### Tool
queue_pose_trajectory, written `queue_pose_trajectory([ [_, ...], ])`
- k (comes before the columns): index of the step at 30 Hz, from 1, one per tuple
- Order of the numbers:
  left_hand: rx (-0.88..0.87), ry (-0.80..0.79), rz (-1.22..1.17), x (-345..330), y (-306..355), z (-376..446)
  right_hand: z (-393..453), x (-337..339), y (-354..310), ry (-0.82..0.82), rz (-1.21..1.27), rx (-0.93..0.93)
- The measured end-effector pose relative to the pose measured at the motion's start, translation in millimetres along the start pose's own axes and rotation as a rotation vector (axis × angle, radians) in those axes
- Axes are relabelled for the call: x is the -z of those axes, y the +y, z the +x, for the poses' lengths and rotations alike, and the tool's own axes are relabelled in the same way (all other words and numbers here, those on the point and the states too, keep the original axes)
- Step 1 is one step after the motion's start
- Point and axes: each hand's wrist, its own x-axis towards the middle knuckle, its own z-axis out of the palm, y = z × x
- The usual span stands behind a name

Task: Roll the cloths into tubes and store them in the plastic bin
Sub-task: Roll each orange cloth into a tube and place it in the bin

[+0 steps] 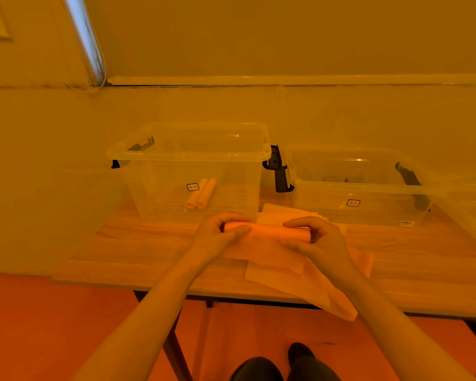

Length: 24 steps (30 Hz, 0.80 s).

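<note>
An orange cloth lies partly rolled into a tube on the wooden table. My left hand grips the tube's left end, fingers curled over the top. My right hand grips its right end the same way. The unrolled part of this cloth spreads toward me over a paler cloth that hangs past the table's front edge. Behind the tube stands a clear plastic bin with two rolled cloth tubes lying inside.
A second clear bin stands at the back right, with more flat cloths in front of it. Black handles hang on both bins' sides. A wall is close behind. Below the table edge I see the floor and my knees.
</note>
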Motion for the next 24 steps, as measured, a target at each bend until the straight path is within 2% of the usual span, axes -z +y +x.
queue_pose_trajectory([
  [7, 0.013, -0.027, -0.005, -0.2, -4.2, 0.0, -0.2, -0.3, -0.8, 0.035, 0.064, -0.011],
  [13, 0.024, 0.031, 0.017, -1.7, -0.6, 0.0, -1.2, -1.3, 4.5, 0.018, 0.04, -0.012],
  [19, 0.011, -0.053, 0.068, 1.9, -3.6, -1.0, -0.3, -1.7, 4.5, 0.05, 0.05, -0.02],
  [24, 0.002, 0.003, 0.071, 2.8, -5.6, -0.6, -0.9, -3.9, 1.9, 0.015, 0.089, -0.041],
])
